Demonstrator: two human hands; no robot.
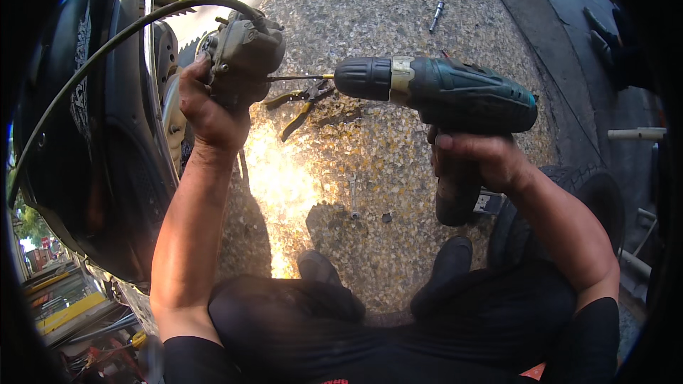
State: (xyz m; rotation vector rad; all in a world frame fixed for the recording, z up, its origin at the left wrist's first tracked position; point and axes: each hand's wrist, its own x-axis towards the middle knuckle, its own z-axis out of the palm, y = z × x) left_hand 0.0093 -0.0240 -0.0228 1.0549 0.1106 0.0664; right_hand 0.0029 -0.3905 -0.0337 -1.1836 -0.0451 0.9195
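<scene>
My left hand [217,110] is closed round a grey metal carburetor [249,50], with a black cable [171,8] running from its top toward the left. In my right hand [478,156] is the handle of a teal and black cordless drill [462,92], held level and facing left. A long thin bit [302,77] reaches from the drill's chuck to the carburetor's lower right side; whether its tip sits in a screw I cannot tell. Below the bit, yellow-handled pliers [302,110] lie spread on the ground.
On the left stands a dark motorbike body [85,128] with a chrome bar. A socket tool [437,16] lies at the far side of the pebbled ground [384,149]. A tyre [597,206] rests by my right arm. Tools and parts crowd the lower left.
</scene>
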